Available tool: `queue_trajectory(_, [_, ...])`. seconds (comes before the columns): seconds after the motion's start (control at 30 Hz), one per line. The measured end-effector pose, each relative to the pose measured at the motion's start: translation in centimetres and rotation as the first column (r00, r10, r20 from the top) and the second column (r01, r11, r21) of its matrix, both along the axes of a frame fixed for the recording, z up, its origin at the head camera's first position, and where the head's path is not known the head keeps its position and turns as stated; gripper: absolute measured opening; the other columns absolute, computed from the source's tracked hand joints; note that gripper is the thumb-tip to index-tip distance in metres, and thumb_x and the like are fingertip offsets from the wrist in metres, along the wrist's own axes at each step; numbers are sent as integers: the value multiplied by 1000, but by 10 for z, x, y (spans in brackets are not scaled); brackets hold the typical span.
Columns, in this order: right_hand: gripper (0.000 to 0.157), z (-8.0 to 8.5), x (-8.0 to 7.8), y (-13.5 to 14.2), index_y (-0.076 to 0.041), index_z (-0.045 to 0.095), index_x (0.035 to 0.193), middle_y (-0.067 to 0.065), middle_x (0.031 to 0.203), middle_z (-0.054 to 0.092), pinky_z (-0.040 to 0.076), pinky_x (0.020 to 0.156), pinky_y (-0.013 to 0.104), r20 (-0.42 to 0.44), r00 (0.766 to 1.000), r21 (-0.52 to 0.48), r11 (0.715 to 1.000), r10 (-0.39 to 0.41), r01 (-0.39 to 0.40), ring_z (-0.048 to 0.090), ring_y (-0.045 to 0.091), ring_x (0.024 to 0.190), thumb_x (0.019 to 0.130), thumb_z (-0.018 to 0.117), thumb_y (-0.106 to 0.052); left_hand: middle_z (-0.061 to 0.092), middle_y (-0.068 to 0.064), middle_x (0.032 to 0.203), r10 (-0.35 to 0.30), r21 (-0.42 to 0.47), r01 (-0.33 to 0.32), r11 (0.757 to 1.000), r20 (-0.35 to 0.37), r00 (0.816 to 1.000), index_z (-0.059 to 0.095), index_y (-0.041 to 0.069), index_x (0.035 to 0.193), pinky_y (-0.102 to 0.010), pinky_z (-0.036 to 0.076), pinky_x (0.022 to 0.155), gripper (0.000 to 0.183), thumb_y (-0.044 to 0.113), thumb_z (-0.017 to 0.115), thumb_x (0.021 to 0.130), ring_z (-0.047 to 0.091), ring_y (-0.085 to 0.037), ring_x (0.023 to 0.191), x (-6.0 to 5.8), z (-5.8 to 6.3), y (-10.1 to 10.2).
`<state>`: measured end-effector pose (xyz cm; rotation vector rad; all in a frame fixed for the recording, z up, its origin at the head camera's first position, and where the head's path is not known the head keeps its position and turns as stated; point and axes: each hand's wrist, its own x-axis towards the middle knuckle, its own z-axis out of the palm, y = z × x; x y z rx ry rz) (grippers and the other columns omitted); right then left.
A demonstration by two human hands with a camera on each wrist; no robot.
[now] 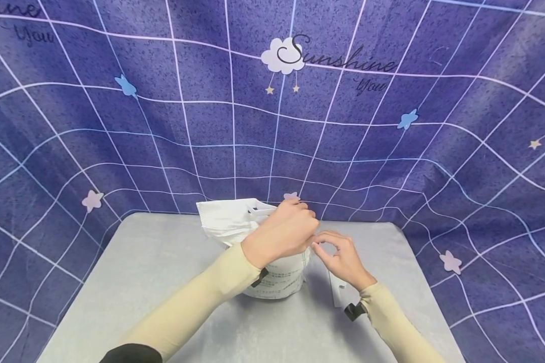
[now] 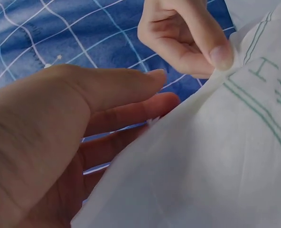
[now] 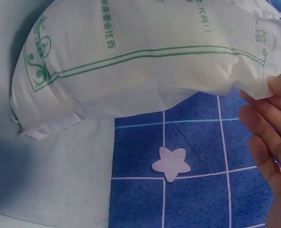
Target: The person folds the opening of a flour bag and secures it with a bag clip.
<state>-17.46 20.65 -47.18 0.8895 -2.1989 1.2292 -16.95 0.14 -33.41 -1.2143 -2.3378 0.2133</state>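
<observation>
A white bag with printed text stands upright on the grey table, its top folding over toward the left. Green lines and characters show on the bag in the right wrist view. My right hand pinches the bag's upper right edge between thumb and forefinger, as the right hand in the left wrist view also shows. My left hand reaches across the top of the bag. Seen from the left wrist, the left hand has thumb and fingers extended beside the bag's edge, near a small frayed wisp.
Right of the bag, a flat white object lies on the grey tabletop, partly hidden by the right hand. A blue gridded curtain with stars and clouds hangs behind and at both sides. Dark camera mounts sit at the wrists.
</observation>
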Motion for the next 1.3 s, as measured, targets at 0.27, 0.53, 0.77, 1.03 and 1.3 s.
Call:
queue_trajectory(0.27, [23,1,1,0,-7,79,92,5,93,79,53,96,19,-1,1000,-1,1000,-6,6,75,26,92,84,79,15,71,9,76,46,-62,-44,997,30,998,71,28,74,-28,50,75,17,27,78,90,66,-15,75,0,-11,7])
queue_trajectory(0.53, [20,-1,0,4,-13,81,93,-1,95,79,54,97,23,12,1000,-20,1000,21,-21,76,22,94,89,80,6,72,9,77,87,-94,-80,992,75,993,77,28,83,-27,50,72,8,22,80,88,65,-14,74,-2,-21,14])
queue_trajectory(0.77, [23,-1,-1,3,-10,81,97,6,100,81,54,101,25,-46,999,-29,999,19,-21,77,28,98,85,80,10,72,11,77,87,-100,-81,992,50,995,76,32,81,-27,50,71,11,23,80,87,66,-13,74,0,-21,19])
queue_trajectory(1.03, [24,0,-1,4,-8,82,101,7,105,81,54,103,26,-25,1000,-6,1000,11,-11,77,29,102,87,76,10,74,11,77,53,-81,-52,995,12,999,80,35,83,-28,49,71,14,23,78,90,67,-13,73,1,-22,20])
queue_trajectory(1.3, [24,-2,-2,4,-8,82,103,8,106,81,54,102,25,-37,999,-4,1000,14,-15,77,30,102,87,76,10,74,12,75,30,-60,-32,998,-43,999,79,36,80,-30,46,80,16,23,76,90,68,-12,73,0,-24,18])
